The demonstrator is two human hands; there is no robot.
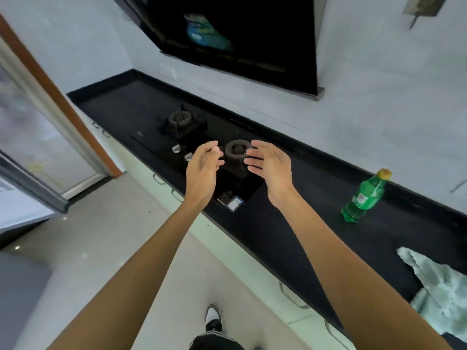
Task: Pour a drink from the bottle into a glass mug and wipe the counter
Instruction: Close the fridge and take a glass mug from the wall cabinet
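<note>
A green plastic bottle (364,197) with a yellow cap stands upright on the black counter (290,223), far to the right of my hands. A pale green cloth (439,286) lies crumpled on the counter at the right edge of view. My left hand (203,168) and my right hand (271,168) are held out in the air over the gas hob, palms facing each other, fingers loosely curled and apart, holding nothing. No glass mug is in sight.
A black gas hob (202,137) with two burners and two silver knobs is set into the counter. A small blue-and-white box (233,202) lies near the counter's front edge. A dark range hood (240,39) hangs above. A glass door stands at the left.
</note>
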